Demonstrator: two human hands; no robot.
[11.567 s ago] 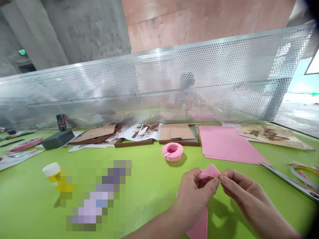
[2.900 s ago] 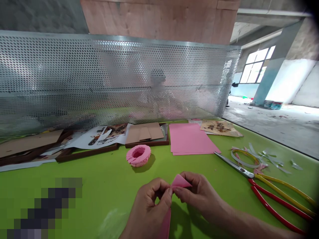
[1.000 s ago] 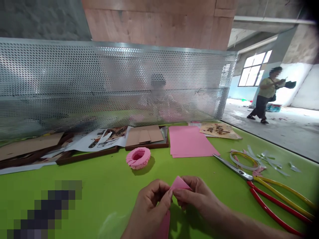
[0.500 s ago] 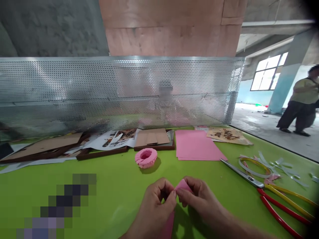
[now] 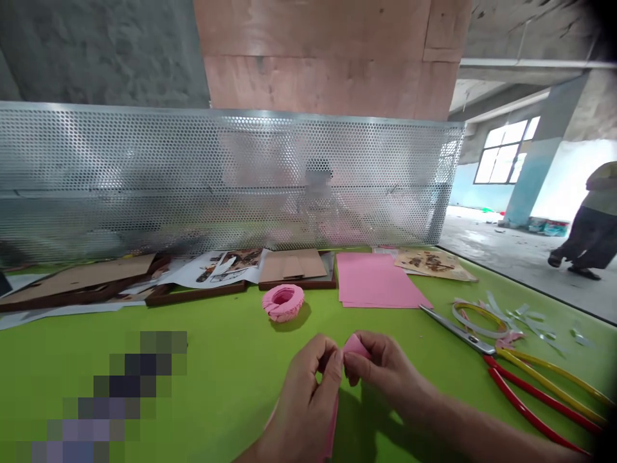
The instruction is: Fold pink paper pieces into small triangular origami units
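A perforated metal partition (image 5: 231, 180) stands along the far edge of the green table (image 5: 226, 373). A white printed sheet (image 5: 180, 273) partly covers a brown frame (image 5: 197, 294) near that edge. A beige printed sheet (image 5: 436, 262) lies at the far right corner. Beyond the right edge: 1 person (image 5: 598, 218), 1 window (image 5: 506, 154).

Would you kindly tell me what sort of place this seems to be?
It looks like a craft workspace, perhaps in an unfinished building: pink paper sheets and scissors lie on a green table, and a bare concrete wall rises behind the perforated metal screen.
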